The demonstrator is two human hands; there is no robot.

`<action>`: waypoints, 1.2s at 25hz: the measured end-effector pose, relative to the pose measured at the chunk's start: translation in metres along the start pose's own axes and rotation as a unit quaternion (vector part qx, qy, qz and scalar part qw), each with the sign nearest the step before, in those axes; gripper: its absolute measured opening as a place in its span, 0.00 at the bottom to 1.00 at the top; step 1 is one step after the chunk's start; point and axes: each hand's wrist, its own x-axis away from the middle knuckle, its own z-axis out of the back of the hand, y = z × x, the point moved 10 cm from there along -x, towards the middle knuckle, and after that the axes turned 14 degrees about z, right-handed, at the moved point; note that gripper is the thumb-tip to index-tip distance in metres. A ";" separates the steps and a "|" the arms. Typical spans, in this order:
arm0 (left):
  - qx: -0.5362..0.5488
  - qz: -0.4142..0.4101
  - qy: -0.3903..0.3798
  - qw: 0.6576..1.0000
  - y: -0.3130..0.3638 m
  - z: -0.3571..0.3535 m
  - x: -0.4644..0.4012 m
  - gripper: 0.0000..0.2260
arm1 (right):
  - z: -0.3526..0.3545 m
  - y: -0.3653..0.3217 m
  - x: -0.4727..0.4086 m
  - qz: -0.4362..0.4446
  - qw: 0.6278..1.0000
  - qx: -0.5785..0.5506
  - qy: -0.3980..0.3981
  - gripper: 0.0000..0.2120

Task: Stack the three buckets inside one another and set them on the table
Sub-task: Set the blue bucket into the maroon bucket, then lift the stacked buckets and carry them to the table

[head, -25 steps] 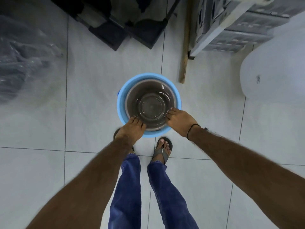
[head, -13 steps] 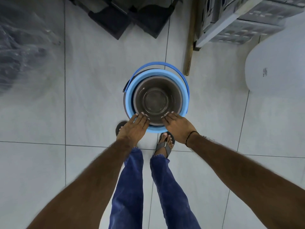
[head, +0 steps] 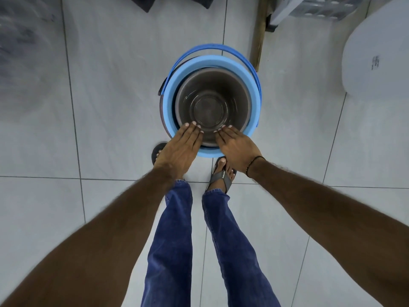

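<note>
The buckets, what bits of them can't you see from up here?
All from the head view:
- The near rim of the blue bucket: covered by the left hand and right hand.
- The outsides and bottoms of the buckets: hidden, since the camera looks straight down into the brown bucket.
- A third bucket: only a dark edge peeks out on the left, too little to tell.
- The table: not in view.

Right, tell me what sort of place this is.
Probably a storeroom or utility corner of a home or shop, though that's a guess. The signs: a pale tiled floor, stacked perforated plastic crates at the top right, a wooden stick leaning beside them, and nested buckets.
</note>
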 end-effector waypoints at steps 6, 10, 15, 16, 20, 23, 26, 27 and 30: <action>0.419 0.247 0.092 0.869 -0.073 0.060 0.025 0.34 | 0.065 0.036 0.053 -0.095 0.970 -0.155 0.162 0.27; 0.630 0.471 0.012 0.618 -0.118 0.018 0.031 0.32 | 0.050 0.119 0.098 -0.392 0.824 -0.337 0.231 0.30; 0.768 0.509 -0.130 0.367 -0.117 -0.047 0.016 0.18 | -0.053 0.119 0.077 -0.501 0.447 -0.732 0.112 0.24; 0.773 0.500 -0.134 0.365 -0.119 -0.048 0.014 0.16 | -0.057 0.117 0.072 -0.492 0.432 -0.746 0.121 0.24; 0.806 0.450 -0.179 0.341 -0.117 -0.039 0.012 0.14 | -0.065 0.107 0.071 -0.470 0.358 -0.792 0.154 0.26; 0.807 0.446 -0.202 0.331 -0.119 -0.029 0.024 0.15 | -0.057 0.102 0.082 -0.471 0.352 -0.796 0.145 0.26; 0.803 0.460 -0.208 0.316 -0.118 -0.013 0.057 0.13 | -0.023 0.085 0.104 -0.467 0.369 -0.794 0.123 0.19; 0.801 0.463 -0.213 0.314 -0.119 -0.006 0.072 0.12 | -0.011 0.078 0.113 -0.464 0.373 -0.795 0.119 0.17; 0.800 0.458 -0.228 0.312 -0.129 0.039 0.126 0.14 | 0.059 0.060 0.138 -0.442 0.397 -0.796 0.114 0.15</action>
